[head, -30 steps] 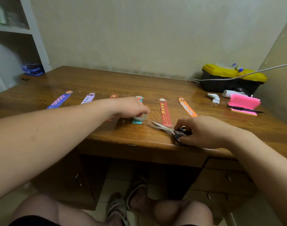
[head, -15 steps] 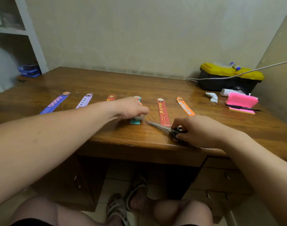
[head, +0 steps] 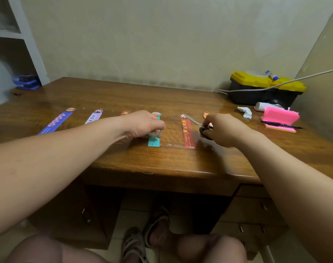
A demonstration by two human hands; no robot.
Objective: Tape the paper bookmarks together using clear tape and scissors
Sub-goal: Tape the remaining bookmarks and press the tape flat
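Several paper bookmarks lie in a row on the wooden desk [head: 162, 164]: a blue one [head: 55, 121], a lilac one [head: 93, 116], a red-orange one mostly under my left hand, a teal one [head: 154, 142], a red one [head: 187, 132] and an orange one [head: 206, 115] partly behind my right hand. My left hand [head: 143, 124] grips the clear tape roll [head: 154, 134] over the teal bookmark. A strip of clear tape [head: 173, 145] lies between the teal and red bookmarks. My right hand [head: 224, 130] holds the scissors [head: 195, 122], blades closed and pointing away to the left.
A yellow-lidded black toolbox [head: 264, 90] with a cable [head: 302, 77] over it stands at the back right. In front of it are a crumpled tissue [head: 245, 112], a pink sticky-note block [head: 279, 118] and a pen [head: 281, 126]. A white shelf [head: 27, 40] is at the left.
My right hand has lifted the scissors from the front desk edge and swung them back over the red bookmark, blades now pointing away. My left hand stays on the tape roll.
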